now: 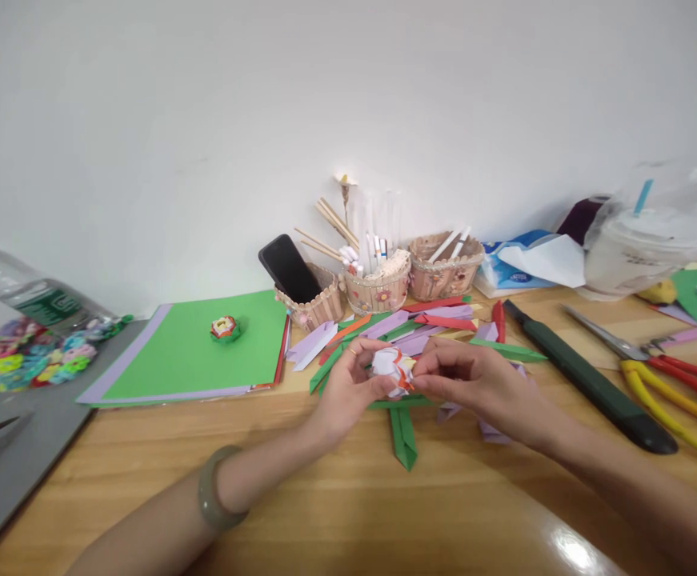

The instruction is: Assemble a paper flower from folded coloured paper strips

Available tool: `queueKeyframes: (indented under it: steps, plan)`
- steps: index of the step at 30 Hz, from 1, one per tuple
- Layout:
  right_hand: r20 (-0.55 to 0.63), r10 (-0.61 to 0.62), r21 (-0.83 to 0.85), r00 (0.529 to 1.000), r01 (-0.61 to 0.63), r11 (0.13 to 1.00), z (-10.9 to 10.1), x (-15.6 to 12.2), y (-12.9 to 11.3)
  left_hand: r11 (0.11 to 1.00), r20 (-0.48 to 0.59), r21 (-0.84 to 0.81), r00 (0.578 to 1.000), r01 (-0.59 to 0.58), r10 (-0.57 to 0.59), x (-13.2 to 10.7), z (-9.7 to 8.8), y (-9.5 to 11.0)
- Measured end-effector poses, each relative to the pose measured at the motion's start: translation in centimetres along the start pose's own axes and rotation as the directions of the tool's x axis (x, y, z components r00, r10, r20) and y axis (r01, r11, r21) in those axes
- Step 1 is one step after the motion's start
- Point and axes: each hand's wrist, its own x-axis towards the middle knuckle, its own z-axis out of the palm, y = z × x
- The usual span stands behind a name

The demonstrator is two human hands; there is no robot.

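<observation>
Both hands meet over the middle of the wooden table [348,512]. My left hand [348,384] and my right hand [474,380] together pinch a small folded paper flower [393,372], white with orange-red edges. My left hand wears a ring, and a grey-green bangle [216,492] sits on that wrist. Under and around the hands lie several folded paper strips [405,436] in green, purple, red and orange. A finished small paper flower [225,328] rests on a stack of green paper sheets [198,352] to the left.
Three popsicle-stick pots [378,292] hold sticks, pens and a black phone [289,268]. On the right lie a dark utility knife [588,380], scissors [606,336], yellow and red pliers [678,396], a tissue pack and a bagged drink cup [648,248]. A plastic bottle [36,296] and colourful paper flowers lie at the left.
</observation>
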Motion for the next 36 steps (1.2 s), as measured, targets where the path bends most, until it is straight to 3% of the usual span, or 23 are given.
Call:
queueKeyframes:
  steps: [3,5,9,12,17,20,24,31,36]
  plan:
    - [-0.079,-0.186,-0.222,0.979,0.165,0.961,0.3,-0.3,0.0,1.0,-0.012,0.012,1.0,0.011,-0.011,0.0,0.0,0.0]
    - [-0.104,-0.338,-0.37,0.936,0.279,0.886,0.5,-0.7,0.1,1.0,-0.013,0.017,1.0,0.011,-0.011,-0.1,0.0,-0.1]
    - [-0.051,-0.494,-0.465,0.868,0.417,0.781,0.5,-1.2,0.2,1.0,0.0,0.026,1.0,0.016,-0.016,-0.1,-0.1,-0.2]
    - [-0.019,-0.456,-0.395,0.89,0.412,0.821,0.2,-1.0,0.1,1.0,-0.003,0.021,1.0,-0.018,0.018,0.0,-0.2,-0.3]
    - [0.003,-0.29,-0.301,0.957,0.278,0.912,-0.1,-0.4,0.0,0.998,-0.019,0.055,0.999,-0.033,0.034,0.1,-0.2,0.0]
    - [0.018,-0.228,-0.295,0.973,0.223,0.929,0.0,-0.4,0.1,0.997,-0.034,0.074,0.999,-0.014,0.017,-0.1,0.0,0.4]
    - [0.02,-0.229,-0.306,0.973,0.223,0.925,0.1,-0.4,0.2,0.996,-0.03,0.087,0.999,0.032,-0.029,-0.3,0.3,0.6]
    - [-0.048,-0.254,-0.389,0.966,0.217,0.895,-0.2,-0.1,0.3,0.999,0.02,0.043,1.0,-0.018,0.017,-0.2,0.0,0.2]
    - [-0.075,-0.287,-0.426,0.955,0.23,0.875,-0.2,-0.1,0.7,0.995,0.037,0.104,0.999,-0.006,0.002,-0.2,-0.1,0.1]
